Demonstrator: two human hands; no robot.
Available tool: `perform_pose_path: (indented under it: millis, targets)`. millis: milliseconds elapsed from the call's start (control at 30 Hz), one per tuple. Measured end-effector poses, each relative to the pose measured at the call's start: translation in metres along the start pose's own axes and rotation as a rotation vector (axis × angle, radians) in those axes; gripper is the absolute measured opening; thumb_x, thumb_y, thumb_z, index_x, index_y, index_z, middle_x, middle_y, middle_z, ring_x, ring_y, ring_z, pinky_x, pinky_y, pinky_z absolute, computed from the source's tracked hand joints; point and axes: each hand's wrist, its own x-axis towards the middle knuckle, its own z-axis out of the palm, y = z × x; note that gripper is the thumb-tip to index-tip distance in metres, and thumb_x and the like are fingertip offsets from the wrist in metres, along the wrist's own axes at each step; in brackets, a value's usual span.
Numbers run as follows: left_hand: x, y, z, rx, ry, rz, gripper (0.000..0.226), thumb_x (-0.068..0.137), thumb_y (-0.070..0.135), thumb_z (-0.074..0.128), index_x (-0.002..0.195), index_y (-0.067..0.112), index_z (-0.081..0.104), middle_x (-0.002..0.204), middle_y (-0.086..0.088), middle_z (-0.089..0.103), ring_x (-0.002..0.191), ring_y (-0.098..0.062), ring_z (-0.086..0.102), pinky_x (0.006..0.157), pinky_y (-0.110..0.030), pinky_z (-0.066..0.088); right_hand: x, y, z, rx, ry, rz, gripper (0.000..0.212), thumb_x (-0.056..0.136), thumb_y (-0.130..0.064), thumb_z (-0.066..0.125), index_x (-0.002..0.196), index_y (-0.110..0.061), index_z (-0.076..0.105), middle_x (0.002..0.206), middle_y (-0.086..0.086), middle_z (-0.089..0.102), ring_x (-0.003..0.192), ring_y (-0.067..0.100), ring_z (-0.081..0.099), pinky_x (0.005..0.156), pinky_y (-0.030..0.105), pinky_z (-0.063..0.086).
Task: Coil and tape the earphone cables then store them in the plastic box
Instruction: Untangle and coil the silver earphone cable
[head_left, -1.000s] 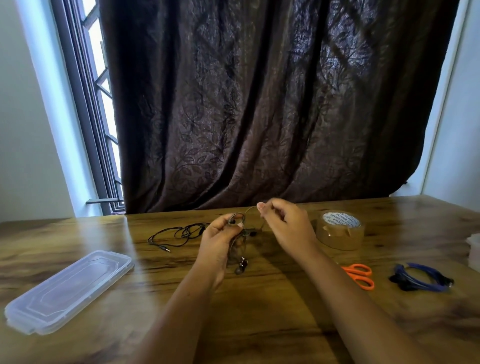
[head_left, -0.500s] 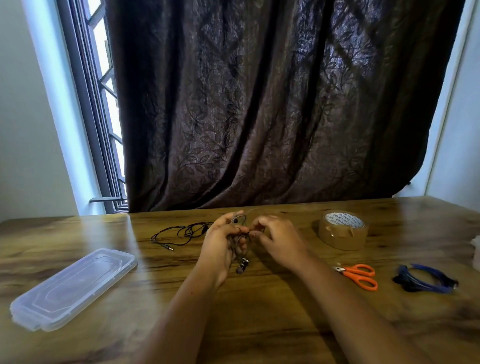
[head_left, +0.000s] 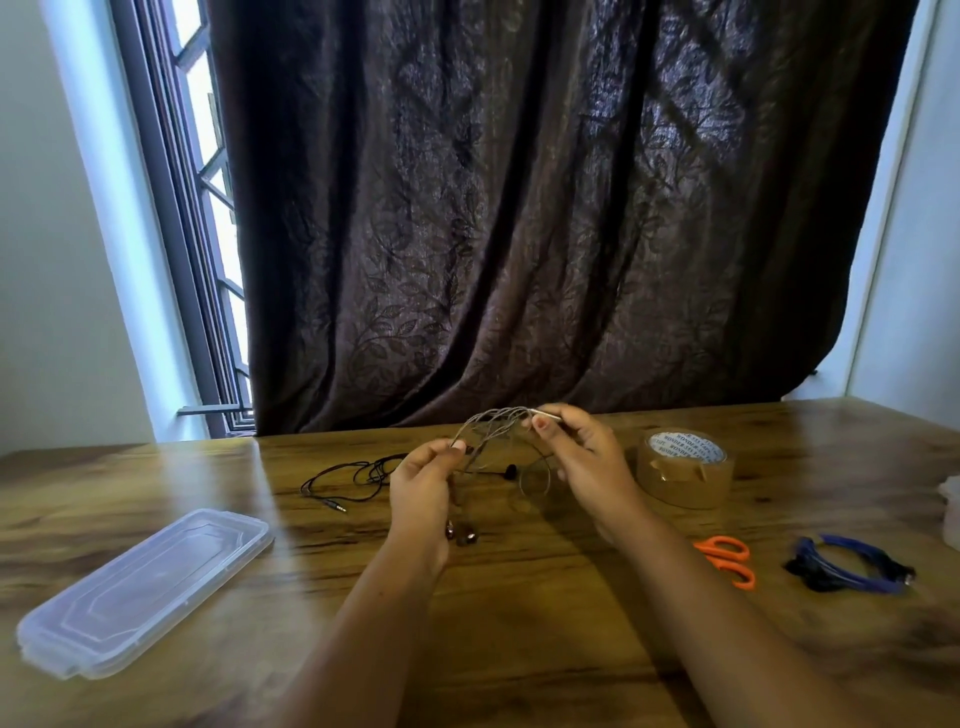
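Above the middle of the wooden table, both hands hold a thin grey earphone cable (head_left: 493, 422). My left hand (head_left: 423, 491) pinches its looped strands, and the two earbuds (head_left: 462, 534) dangle below that hand. My right hand (head_left: 582, 460) grips the cable's plug end, stretching several strands in an arc between the hands. A black earphone cable (head_left: 358, 475) lies loose on the table behind my left hand. A clear plastic box lid (head_left: 145, 587) lies flat at the front left. The roll of brown tape (head_left: 684, 466) stands just right of my right hand.
Orange-handled scissors (head_left: 727, 558) lie to the right, partly behind my right forearm. A blue and black cable bundle (head_left: 852, 564) lies further right. A pale plastic thing (head_left: 951, 512) shows at the right edge. A dark curtain (head_left: 545, 208) hangs behind the table (head_left: 545, 649).
The hands had come together and have now moved apart, the right hand rising to the right and drawing the grey cable strands out into an arc. The camera has shifted slightly.
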Motion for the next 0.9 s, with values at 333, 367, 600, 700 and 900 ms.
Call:
perform_pose_path:
  millis: [333, 367, 600, 700, 900]
  targets:
    - [0.003, 0.0, -0.009, 0.272, 0.157, 0.204, 0.015, 0.093, 0.012, 0.054, 0.092, 0.026, 0.059, 0.1, -0.002, 0.065, 0.084, -0.017, 0.06, 0.078, -0.033, 0.051, 0.009, 0.001, -0.009, 0.139, 0.097, 0.002, 0.013, 0.091, -0.019, 0.06, 0.098, -0.027, 0.068, 0.095, -0.002, 0.073, 0.092, 0.008, 0.067, 0.08, 0.02, 0.052]
    - [0.001, 0.0, -0.006, 0.345, 0.137, 0.306, 0.019, 0.093, 0.012, 0.055, 0.092, 0.03, 0.058, 0.101, 0.0, 0.064, 0.084, -0.014, 0.059, 0.075, -0.031, 0.05, 0.009, 0.004, -0.008, 0.051, 0.08, -0.024, 0.013, 0.09, -0.021, 0.062, 0.097, -0.029, 0.069, 0.094, -0.004, 0.073, 0.093, 0.007, 0.067, 0.081, 0.02, 0.051]
    - [-0.015, -0.002, 0.018, 0.544, -0.182, 0.76, 0.035, 0.089, 0.055, 0.05, 0.11, 0.028, 0.062, 0.102, 0.011, 0.064, 0.101, -0.009, 0.06, 0.084, -0.029, 0.049, 0.009, 0.009, -0.004, -0.446, -0.015, -0.266, 0.018, 0.087, -0.032, 0.066, 0.101, -0.024, 0.074, 0.096, -0.011, 0.071, 0.091, 0.001, 0.063, 0.076, 0.023, 0.049]
    - [-0.018, -0.002, 0.015, 0.492, -0.311, 0.668, 0.025, 0.088, 0.049, 0.055, 0.098, 0.028, 0.064, 0.093, 0.011, 0.067, 0.089, -0.003, 0.063, 0.078, -0.021, 0.051, 0.006, 0.007, -0.004, -0.545, -0.048, -0.326, 0.029, 0.088, -0.045, 0.059, 0.1, -0.024, 0.074, 0.091, -0.008, 0.068, 0.088, 0.006, 0.057, 0.073, 0.025, 0.045]
    - [-0.01, 0.0, 0.009, 0.496, -0.256, 0.583, 0.019, 0.088, 0.011, 0.064, 0.087, 0.03, 0.065, 0.085, 0.005, 0.07, 0.082, -0.005, 0.066, 0.074, -0.02, 0.051, 0.004, 0.006, -0.001, -0.47, -0.085, -0.296, 0.008, 0.091, -0.025, 0.061, 0.093, -0.025, 0.069, 0.084, -0.013, 0.066, 0.08, 0.0, 0.059, 0.065, 0.014, 0.043]
